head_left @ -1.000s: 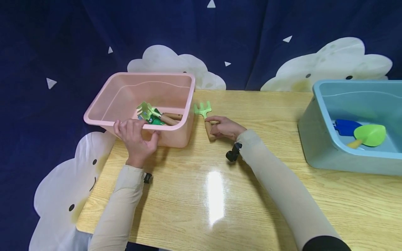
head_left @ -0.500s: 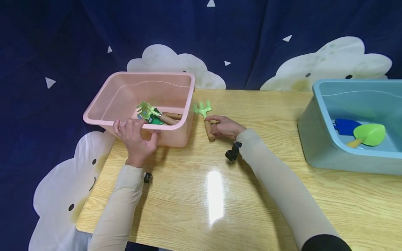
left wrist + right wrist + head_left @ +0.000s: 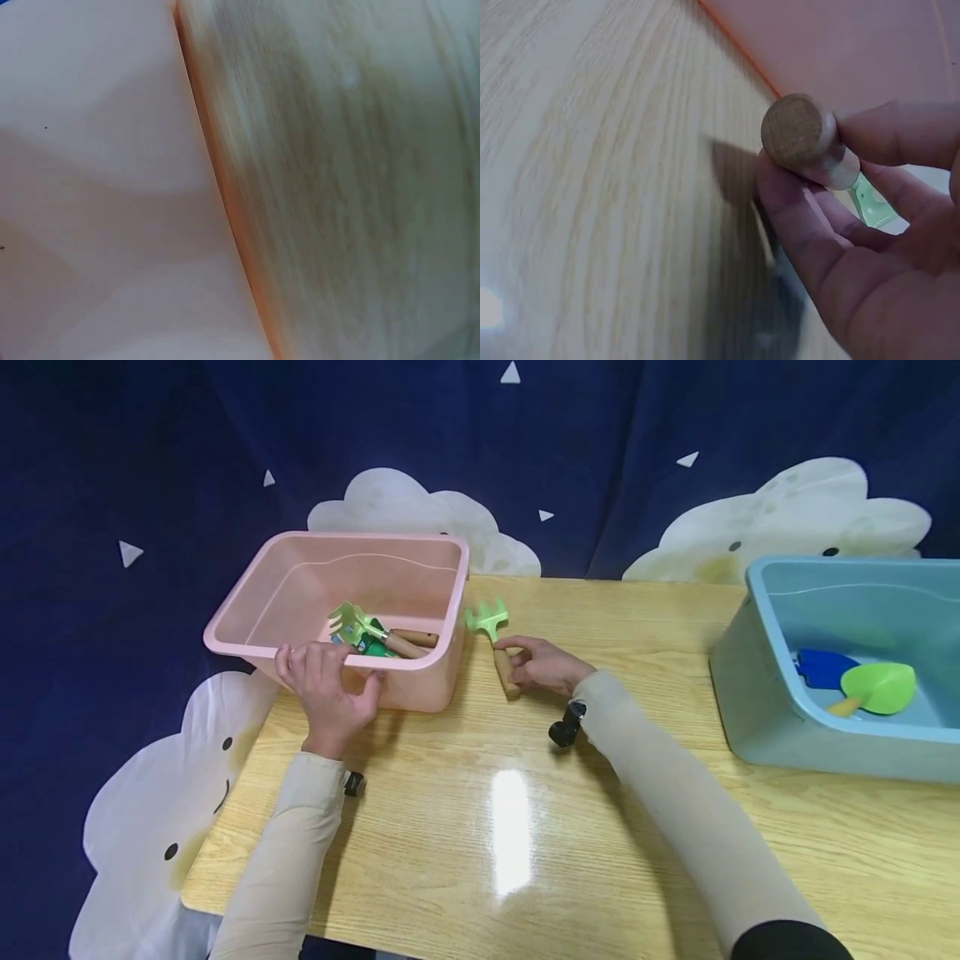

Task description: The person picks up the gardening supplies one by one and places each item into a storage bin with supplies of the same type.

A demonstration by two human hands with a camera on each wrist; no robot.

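Note:
In the head view my left hand (image 3: 326, 689) grips the front rim of a pink bin (image 3: 442, 685), fingers over the edge and thumb along the outside wall. My right hand (image 3: 547, 666) pinches the wooden handle of a small green hand rake (image 3: 487, 618), just right of that bin. The tines point away from me. Seen from the right wrist, the round end of the handle (image 3: 791, 131) faces the camera, held between thumb and fingers, with a shadow on the table beside it. Only the bin's wall (image 3: 112, 187) and the tabletop fill the left wrist view.
Inside the pink bin lie another green rake (image 3: 348, 622) and other wooden-handled tools. A blue bin (image 3: 772, 727) at the right holds a blue shovel head (image 3: 825, 668) and a green trowel (image 3: 885, 687). A dark blue curtain (image 3: 585, 427) hangs behind the wooden table (image 3: 442, 860).
My right hand has shifted slightly to the right, and the rake's handle end has swung right with it. My left hand keeps its hold on the pink bin's rim.

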